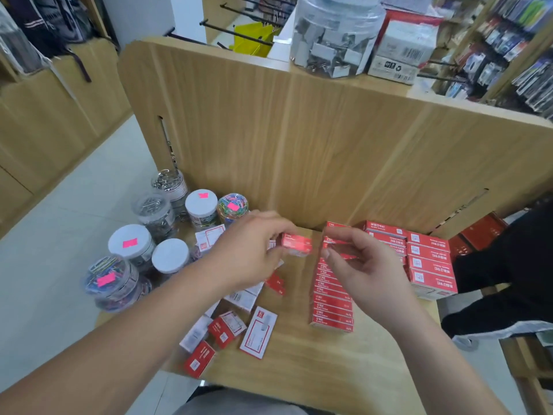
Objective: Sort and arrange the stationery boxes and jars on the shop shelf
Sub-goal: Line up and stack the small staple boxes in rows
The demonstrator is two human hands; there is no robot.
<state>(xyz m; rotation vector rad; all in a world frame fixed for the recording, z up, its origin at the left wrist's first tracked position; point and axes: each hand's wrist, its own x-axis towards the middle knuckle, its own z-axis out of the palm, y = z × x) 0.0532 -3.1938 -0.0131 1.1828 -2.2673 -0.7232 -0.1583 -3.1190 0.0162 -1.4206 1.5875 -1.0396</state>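
Note:
My left hand (254, 250) pinches a small red staple box (296, 244) above the wooden shelf (299, 363). My right hand (356, 259) hovers just right of it with loosely curled fingers, holding nothing that I can see. Beneath it runs a neat row of small red boxes (332, 304). Larger red boxes (431, 262) are stacked at the right. Loose red and white boxes (227, 327) lie scattered at the front left. Several clear jars of clips (131, 250) with white lids stand at the left end.
A tall wooden back panel (314, 139) rises behind the shelf. On its top sit a big jar of binder clips (332, 40) and a white carton (401, 52). A person in dark clothes (508, 265) is at the right. Tiled floor lies to the left.

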